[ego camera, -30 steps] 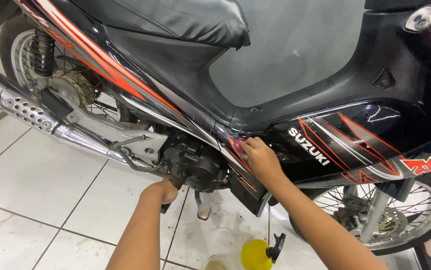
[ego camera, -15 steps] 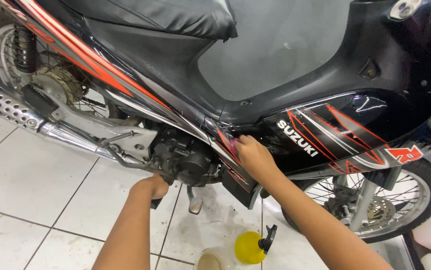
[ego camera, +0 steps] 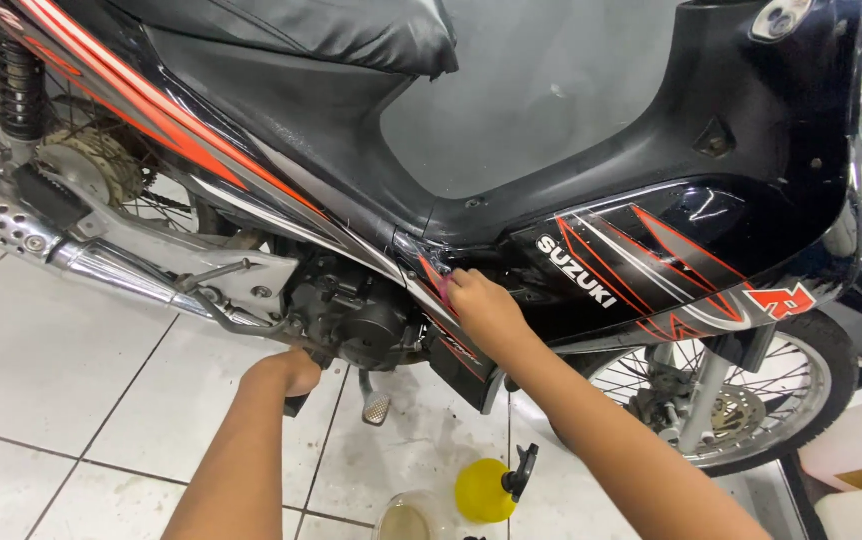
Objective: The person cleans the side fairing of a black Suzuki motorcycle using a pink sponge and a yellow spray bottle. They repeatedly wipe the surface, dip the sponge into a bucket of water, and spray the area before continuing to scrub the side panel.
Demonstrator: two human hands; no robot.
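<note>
Here, in the head view, a black motorbike (ego camera: pixel 591 180) with red stripes stands side-on across the white tiled floor (ego camera: pixel 41 370). The right hand (ego camera: pixel 481 310) presses a small pink cloth (ego camera: pixel 443 289) against the bike's side panel, just below the seat's front end; the fingers are curled closed on the cloth. The left hand (ego camera: pixel 286 372) is closed around the footpeg (ego camera: pixel 298 402) beneath the engine (ego camera: pixel 356 315). The chrome exhaust (ego camera: pixel 71 255) runs toward the floor's left edge. Near the floor's bottom edge, between the two forearms, sit a yellow spray bottle (ego camera: pixel 486 488) and, just beside it, a clear jar (ego camera: pixel 406 520). The brake pedal (ego camera: pixel 376 405) hangs near the left hand.
</note>
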